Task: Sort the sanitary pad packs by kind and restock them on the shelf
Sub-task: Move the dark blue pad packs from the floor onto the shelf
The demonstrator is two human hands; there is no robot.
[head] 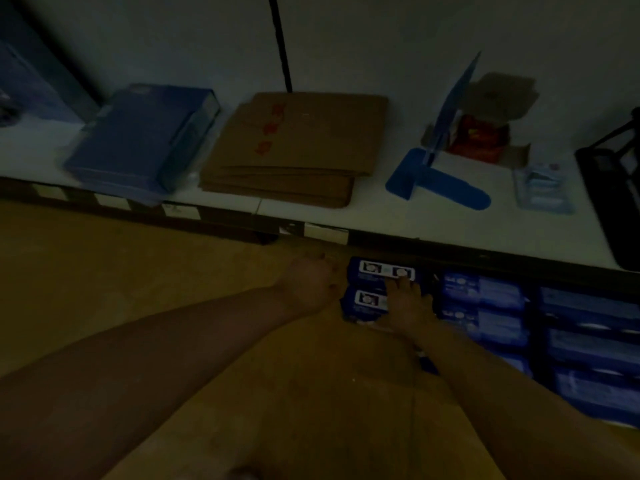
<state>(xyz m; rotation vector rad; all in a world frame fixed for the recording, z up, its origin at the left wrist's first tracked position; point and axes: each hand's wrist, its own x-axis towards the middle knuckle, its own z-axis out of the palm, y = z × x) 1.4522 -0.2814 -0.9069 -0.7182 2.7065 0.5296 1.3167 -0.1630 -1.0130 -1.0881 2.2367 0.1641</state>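
Note:
The scene is dim. Two dark blue pad packs with white labels [372, 271] stand side by side on a lower shelf, under the dark front rail of the white shelf [381, 216]. My left hand [308, 285] presses against the left end of these packs. Over their right part lies my right hand [407, 303], fingers stretched onto the label. Rows of lighter blue pad packs [485, 306] fill the shelf to the right, and more of them [588, 334] reach the frame's edge.
On the white shelf above lie a blue wrapped bundle [142, 140], flattened cardboard sheets [294, 147], a blue plastic piece [436, 185], an open small carton with red contents [485, 133] and a black basket [613, 188]. A brown cardboard surface [156, 289] spreads under my arms.

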